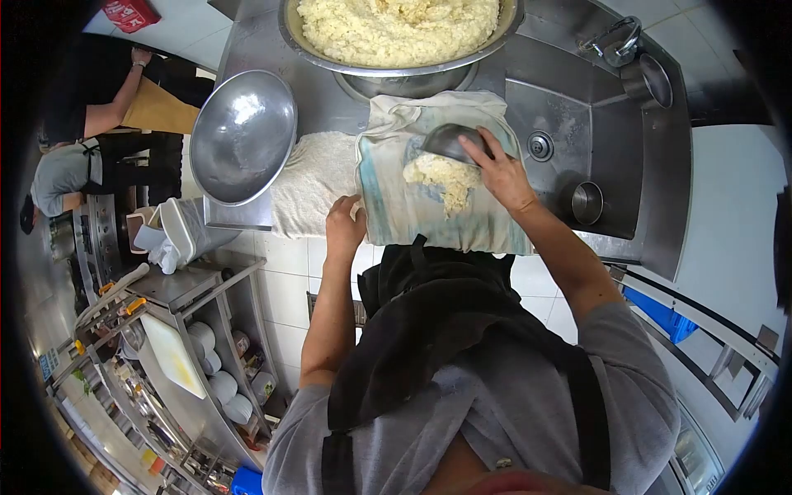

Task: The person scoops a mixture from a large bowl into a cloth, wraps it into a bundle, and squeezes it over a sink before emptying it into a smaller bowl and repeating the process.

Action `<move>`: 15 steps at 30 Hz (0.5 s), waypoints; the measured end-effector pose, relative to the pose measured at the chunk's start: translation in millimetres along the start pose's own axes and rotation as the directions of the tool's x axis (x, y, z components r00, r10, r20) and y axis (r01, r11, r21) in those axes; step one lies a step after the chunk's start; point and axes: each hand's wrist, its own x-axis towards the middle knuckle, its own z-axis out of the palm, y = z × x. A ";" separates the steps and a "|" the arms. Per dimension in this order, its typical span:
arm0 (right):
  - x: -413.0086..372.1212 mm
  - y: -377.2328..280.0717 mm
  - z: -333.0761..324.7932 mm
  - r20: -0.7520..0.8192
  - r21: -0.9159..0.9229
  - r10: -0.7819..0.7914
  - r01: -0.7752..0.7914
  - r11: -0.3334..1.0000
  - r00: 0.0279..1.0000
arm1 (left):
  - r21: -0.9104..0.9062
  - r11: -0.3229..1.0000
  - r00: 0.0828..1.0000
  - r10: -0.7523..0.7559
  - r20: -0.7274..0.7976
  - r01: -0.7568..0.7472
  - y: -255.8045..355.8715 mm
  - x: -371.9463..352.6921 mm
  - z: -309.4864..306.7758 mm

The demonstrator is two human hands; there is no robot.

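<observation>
My right hand (502,172) grips a small metal bowl (450,143), tipped on its side over a cloth. A heap of pale yellow, crumbly mash (441,175) lies at the bowl's mouth on the cloth (396,206), which is off-white with blue-green stripes. At the cloth's left edge, my left hand (345,224) has its fingers curled and seems to pinch the fabric. Beyond the cloth stands a wide metal basin (396,69), heaped with the same pale mash (400,33).
A large metal bowl (244,136) leans at the left, beside a greyish cloth (313,186). On the right is a steel sink (569,107) holding a small metal cup (586,203). A shelf trolley (177,289) stands lower left; two people work at far left.
</observation>
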 end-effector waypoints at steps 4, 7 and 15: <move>8.1 -1.8 -16.1 -0.067 0.083 -0.007 0.012 0.996 0.998 | -0.046 0.994 0.995 -0.097 -0.003 0.096 5.9 -0.4 -2.7; 10.8 -9.6 -42.3 -0.135 0.199 0.096 -0.068 0.978 0.986 | -0.053 0.994 0.995 -0.099 -0.027 0.098 2.5 -2.2 -3.1; 85.1 8.4 -158.7 -0.313 0.678 0.459 -0.143 0.721 0.831 | -0.244 0.943 0.959 -0.261 -0.110 0.228 9.4 21.0 -32.1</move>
